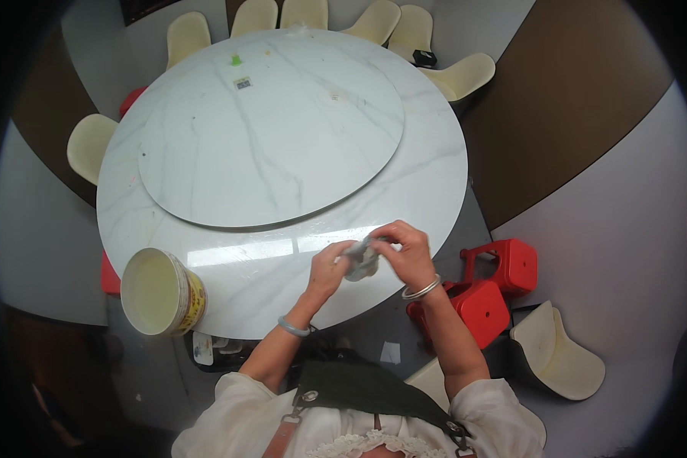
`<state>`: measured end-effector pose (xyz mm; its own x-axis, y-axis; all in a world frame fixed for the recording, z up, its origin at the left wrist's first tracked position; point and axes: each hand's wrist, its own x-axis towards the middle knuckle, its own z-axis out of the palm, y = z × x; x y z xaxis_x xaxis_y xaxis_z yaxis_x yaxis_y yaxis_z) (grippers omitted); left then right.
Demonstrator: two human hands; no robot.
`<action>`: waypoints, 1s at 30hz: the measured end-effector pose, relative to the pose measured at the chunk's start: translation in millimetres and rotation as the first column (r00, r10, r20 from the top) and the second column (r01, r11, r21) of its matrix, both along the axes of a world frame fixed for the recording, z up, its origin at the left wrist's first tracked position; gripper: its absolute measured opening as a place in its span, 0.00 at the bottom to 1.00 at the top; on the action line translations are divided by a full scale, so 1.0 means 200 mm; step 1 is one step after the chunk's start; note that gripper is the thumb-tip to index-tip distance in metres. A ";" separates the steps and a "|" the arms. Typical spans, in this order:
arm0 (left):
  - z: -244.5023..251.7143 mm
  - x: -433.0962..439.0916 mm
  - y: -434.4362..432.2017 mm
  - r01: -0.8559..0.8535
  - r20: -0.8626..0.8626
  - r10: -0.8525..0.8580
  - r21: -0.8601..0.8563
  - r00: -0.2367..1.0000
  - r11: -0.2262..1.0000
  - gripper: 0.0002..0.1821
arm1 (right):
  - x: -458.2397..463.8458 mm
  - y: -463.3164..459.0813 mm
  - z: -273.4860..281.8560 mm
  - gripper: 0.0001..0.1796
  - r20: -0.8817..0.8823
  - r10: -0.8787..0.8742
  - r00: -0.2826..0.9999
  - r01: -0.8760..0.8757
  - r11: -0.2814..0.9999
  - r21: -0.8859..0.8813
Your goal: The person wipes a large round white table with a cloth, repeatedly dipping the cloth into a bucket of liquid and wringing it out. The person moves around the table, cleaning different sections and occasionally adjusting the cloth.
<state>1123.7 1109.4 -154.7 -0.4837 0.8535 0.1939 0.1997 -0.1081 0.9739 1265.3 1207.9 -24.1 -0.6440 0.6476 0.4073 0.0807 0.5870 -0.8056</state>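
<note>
Between my two hands is a crumpled grey cloth (pixel 363 264), partly blurred, held above the near edge of a round white marble-patterned table (pixel 252 297). My left hand (pixel 329 268) pinches its left side. On the upper right of the cloth, the fingers of my right hand (pixel 405 252) grip it from above. To the left stands a bucket (pixel 154 292) with a pale inside and a yellow printed label, at the table's near left edge. A round marble-patterned turntable (pixel 275 149) rests on the table beyond my hands.
On the turntable are a small green object (pixel 236 59) and a small printed packet or card (pixel 243 83). Red plastic stools (pixel 481 312) and a cream chair (pixel 561 355) stand at right. More cream chairs (pixel 188 37) ring the far side. A black box (pixel 424 58) sits on one.
</note>
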 end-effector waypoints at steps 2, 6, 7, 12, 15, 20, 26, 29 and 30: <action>-0.03 -0.07 -0.05 -0.029 0.158 0.052 -0.150 0.986 0.988 0.16 | 0.08 0.07 -0.03 0.08 -0.010 -0.063 0.998 0.057 0.953 -0.296; -0.08 -0.25 -0.13 -0.222 0.833 0.222 -0.123 0.506 0.967 0.09 | 0.26 0.18 -0.16 0.08 -0.134 -0.237 0.962 0.116 0.804 -0.584; -0.10 -0.29 -0.15 -0.299 0.937 0.225 -0.142 0.267 0.944 0.08 | 0.29 0.20 -0.19 0.07 -0.115 -0.283 0.952 0.154 0.770 -0.619; -0.09 -0.40 -0.23 -0.263 0.977 0.165 -0.125 0.138 0.957 0.05 | 0.39 0.22 -0.31 0.04 -0.181 -0.386 0.904 0.144 0.677 -0.721; 0.00 -0.36 -0.23 -0.275 0.962 0.173 -0.111 0.212 0.955 0.08 | 0.42 0.20 -0.34 0.05 0.029 -0.464 0.885 0.248 0.418 -0.874; 0.19 -0.35 -0.20 -0.175 0.852 0.033 0.069 0.522 0.982 0.22 | 0.46 0.19 -0.31 0.07 -0.029 -0.368 0.929 0.127 0.392 -0.911; 0.25 -0.31 -0.18 -0.091 0.804 0.037 0.022 0.593 0.996 0.36 | 0.31 0.07 -0.42 0.28 0.566 0.013 0.824 0.028 0.997 -0.065; 0.26 -0.22 -0.17 0.073 0.817 -0.064 0.027 0.572 0.997 0.36 | 0.06 -0.02 -0.58 0.36 0.274 0.140 0.952 -0.160 0.986 0.053; 0.28 -0.20 -0.17 0.079 0.816 -0.056 0.013 0.575 0.997 0.34 | -0.02 -0.06 -0.64 0.35 0.232 0.199 0.952 -0.212 0.977 0.034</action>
